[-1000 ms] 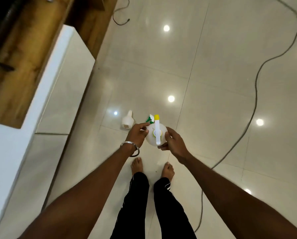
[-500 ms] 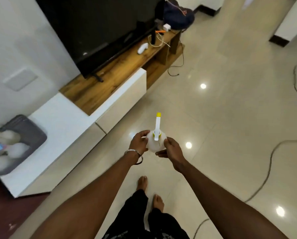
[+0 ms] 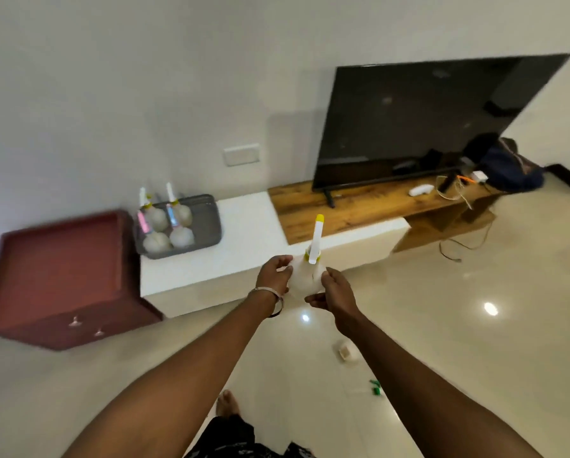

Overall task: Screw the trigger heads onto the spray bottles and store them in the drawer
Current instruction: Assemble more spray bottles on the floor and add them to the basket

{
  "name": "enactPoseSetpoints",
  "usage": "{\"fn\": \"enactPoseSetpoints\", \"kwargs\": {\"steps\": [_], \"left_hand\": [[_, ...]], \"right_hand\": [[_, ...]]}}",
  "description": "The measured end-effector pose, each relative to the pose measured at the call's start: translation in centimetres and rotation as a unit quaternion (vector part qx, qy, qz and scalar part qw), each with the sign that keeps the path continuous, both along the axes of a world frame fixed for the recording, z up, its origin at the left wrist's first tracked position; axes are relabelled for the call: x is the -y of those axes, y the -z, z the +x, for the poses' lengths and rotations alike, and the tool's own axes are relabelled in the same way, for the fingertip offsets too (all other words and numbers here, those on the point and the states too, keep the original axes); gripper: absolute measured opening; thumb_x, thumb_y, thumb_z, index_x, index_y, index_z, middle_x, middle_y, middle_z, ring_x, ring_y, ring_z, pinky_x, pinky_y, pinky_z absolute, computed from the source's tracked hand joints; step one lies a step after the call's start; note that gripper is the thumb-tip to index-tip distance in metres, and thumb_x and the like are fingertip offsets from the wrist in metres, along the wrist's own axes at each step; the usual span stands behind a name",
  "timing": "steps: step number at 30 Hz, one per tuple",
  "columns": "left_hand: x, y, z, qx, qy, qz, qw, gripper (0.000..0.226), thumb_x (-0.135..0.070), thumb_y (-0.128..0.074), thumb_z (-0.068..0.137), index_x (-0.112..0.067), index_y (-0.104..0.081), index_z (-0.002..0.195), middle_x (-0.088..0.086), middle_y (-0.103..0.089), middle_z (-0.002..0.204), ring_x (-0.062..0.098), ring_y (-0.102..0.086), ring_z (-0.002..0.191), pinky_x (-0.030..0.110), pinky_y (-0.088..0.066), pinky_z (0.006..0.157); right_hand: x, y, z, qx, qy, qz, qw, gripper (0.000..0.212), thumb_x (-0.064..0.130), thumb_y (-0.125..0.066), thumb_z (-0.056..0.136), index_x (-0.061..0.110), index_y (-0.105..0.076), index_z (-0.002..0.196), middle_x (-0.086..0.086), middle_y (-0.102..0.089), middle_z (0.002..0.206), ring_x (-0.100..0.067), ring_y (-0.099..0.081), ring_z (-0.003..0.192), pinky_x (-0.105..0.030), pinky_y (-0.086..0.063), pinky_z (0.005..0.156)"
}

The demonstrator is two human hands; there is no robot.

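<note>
Both the left hand [image 3: 274, 273] and right hand [image 3: 331, 288] grasp the assembled spray bottle [image 3: 305, 276] upright at chest height; carry it level toward the grey tray [image 3: 210, 223], likely its storage spot.

There is a single view, from a camera worn on the person's head, wide-angled, so straight edges bow toward the frame's borders. It looks forward and down over both outstretched forearms, which enter from the bottom edge. The left hand [image 3: 274, 276] and right hand [image 3: 333, 289] sit near the frame's centre, close to the lens. Beyond them it faces the wall [image 3: 144, 77], the television [image 3: 425, 120] and the low white surface [image 3: 244, 246], farther off. The tiled floor [image 3: 475, 325] fills the lower right.
</note>
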State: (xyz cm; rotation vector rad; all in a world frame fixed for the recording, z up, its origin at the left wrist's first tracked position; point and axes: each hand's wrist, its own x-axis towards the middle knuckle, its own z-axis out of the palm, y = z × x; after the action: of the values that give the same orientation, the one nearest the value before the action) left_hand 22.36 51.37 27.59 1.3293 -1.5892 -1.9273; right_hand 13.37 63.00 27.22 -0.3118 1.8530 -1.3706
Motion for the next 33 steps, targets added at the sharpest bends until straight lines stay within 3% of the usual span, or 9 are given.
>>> {"fn": "enactPoseSetpoints", "kwargs": {"steps": [5,10,17,24,28,33], "left_hand": [[9.3,-0.2,4.5,0.009,-0.066,-0.017,0.998,0.027,-0.012,-0.052,0.093,-0.016,-0.061,0.118,0.000,-0.061,0.122,0.017,-0.056,0.097,0.032,-0.050,0.075],[17.8,0.0,8.5,0.040,-0.083,-0.041,0.995,0.031,-0.012,-0.053,0.092,-0.013,-0.059,0.122,0.005,-0.060,0.128,0.024,-0.056,0.116,0.044,-0.048,0.100],[27.6,1.2,11.0,0.049,-0.116,-0.044,0.991,0.030,-0.005,-0.049,0.090,-0.012,-0.060,0.117,0.009,-0.062,0.122,0.029,-0.057,0.115,0.047,-0.048,0.099],[34.8,4.9,8.6,0.065,-0.139,-0.055,0.987,0.033,-0.002,-0.050,0.090,-0.020,-0.063,0.115,0.005,-0.061,0.121,0.030,-0.057,0.113,0.040,-0.048,0.094],[38.3,7.8,5.6,0.092,-0.154,-0.076,0.981,0.037,0.008,-0.051,0.086,-0.007,-0.065,0.117,0.011,-0.064,0.122,0.023,-0.058,0.114,0.021,-0.044,0.092],[41.6,12.1,2.2,0.127,-0.162,-0.043,0.978,0.034,0.005,-0.049,0.089,-0.004,-0.064,0.119,0.021,-0.061,0.119,0.032,-0.059,0.112,0.041,-0.049,0.098]], "right_hand": [[10.7,0.2,2.9,0.009,-0.072,0.002,0.997,0.029,0.029,-0.036,0.103,0.018,-0.054,0.123,-0.014,-0.067,0.107,-0.027,-0.071,0.067,-0.035,-0.060,0.066],[20.2,0.6,6.0,-0.004,-0.116,0.026,0.993,0.024,0.035,-0.037,0.103,0.026,-0.052,0.119,-0.002,-0.065,0.103,-0.024,-0.072,0.071,-0.029,-0.055,0.060],[31.0,1.4,7.9,-0.008,-0.178,0.045,0.983,0.028,0.038,-0.037,0.103,0.026,-0.048,0.126,0.000,-0.060,0.107,-0.022,-0.066,0.083,-0.029,-0.053,0.066],[40.3,4.8,4.9,0.002,-0.225,0.071,0.972,0.033,0.036,-0.042,0.103,0.019,-0.049,0.131,-0.004,-0.055,0.121,-0.020,-0.057,0.098,-0.028,-0.051,0.067],[45.2,7.8,2.1,0.008,-0.249,0.083,0.965,0.024,0.035,-0.043,0.102,0.023,-0.057,0.118,-0.008,-0.061,0.121,-0.017,-0.058,0.096,-0.030,-0.051,0.067],[49.1,12.3,-0.6,0.029,-0.262,0.133,0.955,0.038,0.036,-0.042,0.103,0.016,-0.056,0.132,-0.009,-0.062,0.125,-0.021,-0.059,0.103,-0.029,-0.052,0.068]]}}
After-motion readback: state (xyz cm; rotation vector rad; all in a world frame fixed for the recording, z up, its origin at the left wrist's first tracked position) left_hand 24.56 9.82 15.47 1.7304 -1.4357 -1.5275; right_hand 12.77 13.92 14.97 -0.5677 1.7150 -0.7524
